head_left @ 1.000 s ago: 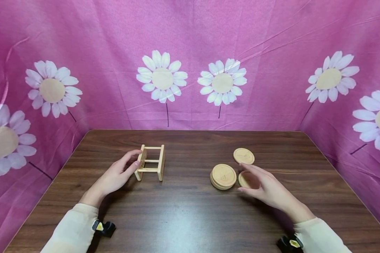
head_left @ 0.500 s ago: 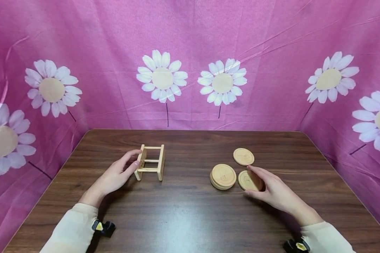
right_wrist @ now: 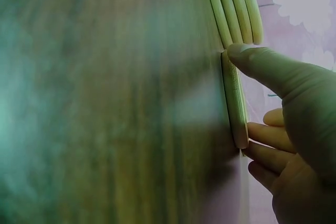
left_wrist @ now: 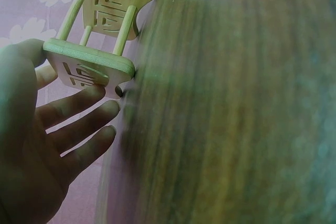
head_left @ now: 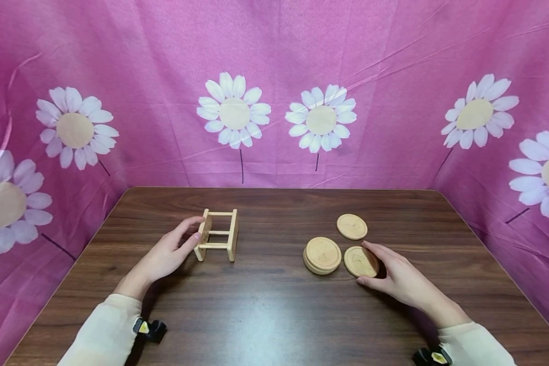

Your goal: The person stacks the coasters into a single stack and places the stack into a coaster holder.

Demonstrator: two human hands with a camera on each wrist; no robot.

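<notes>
A small light-wood coaster rack point(head_left: 218, 233) with carved side panels stands at the left of the table. My left hand point(head_left: 164, 254) holds its left side panel, thumb at the near edge and index finger at the far one; in the left wrist view the remaining fingers fan out beside it. At the right, a round wooden coaster point(head_left: 360, 261) lies flat, engraved with a small design. My right hand point(head_left: 400, 277) spans this coaster, thumb and fingertips at its rim. Just left of it sits a stack of coasters point(head_left: 322, 255). Behind lies another single coaster point(head_left: 352, 226).
The dark wood-grain table point(head_left: 265, 305) reaches back to a pink cloth backdrop point(head_left: 274, 51) printed with white daisies, which also rises along both sides. A black wrist camera point(head_left: 152, 330) sits on the left sleeve, and another point(head_left: 430, 357) on the right.
My right hand has moved slightly right, from over the single coaster to its right side, uncovering more of its face. The left hand and the rack have stayed still.
</notes>
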